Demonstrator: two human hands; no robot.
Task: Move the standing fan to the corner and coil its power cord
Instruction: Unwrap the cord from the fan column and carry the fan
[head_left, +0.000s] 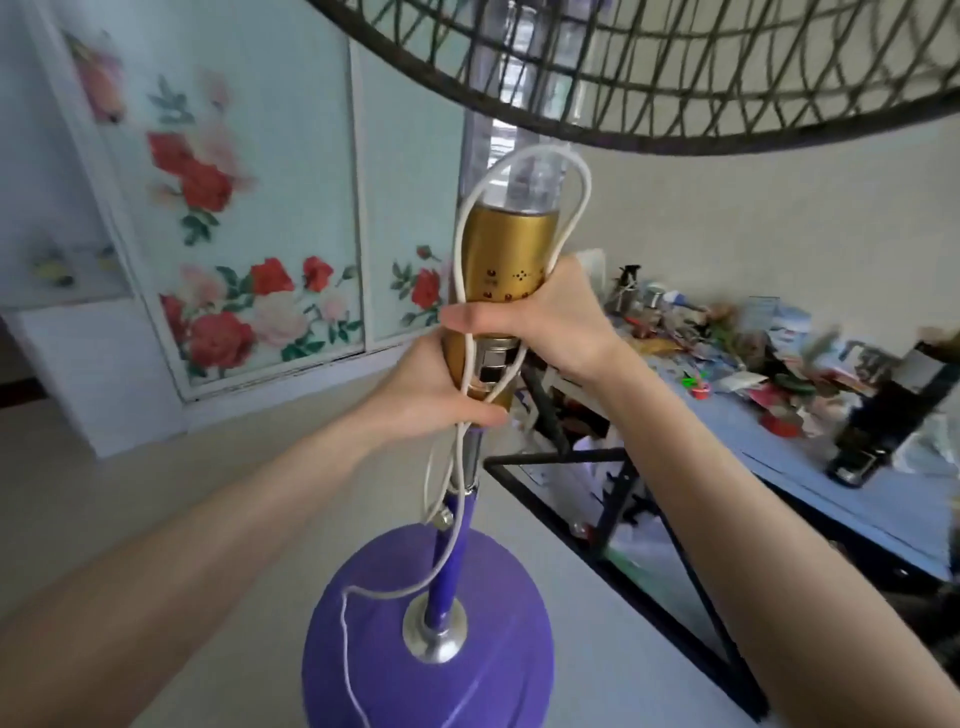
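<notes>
The standing fan stands right in front of me, with a gold control column (506, 244), a purple pole (451, 551) and a round purple base (415, 649). Its dark wire grille (675, 78) fills the top of the view. My left hand (431, 387) grips the bottom of the gold column. My right hand (540, 314) wraps the column just above it. A white power cord (584, 202) loops over the top of the column, runs under both hands, and trails down across the base (345, 613).
A blue-topped table (841, 499) with black metal legs stands to the right, crowded with bottles, papers and small items. Sliding panels with red flower prints (234, 249) line the wall on the left. Pale floor (182, 493) surrounds the fan's base.
</notes>
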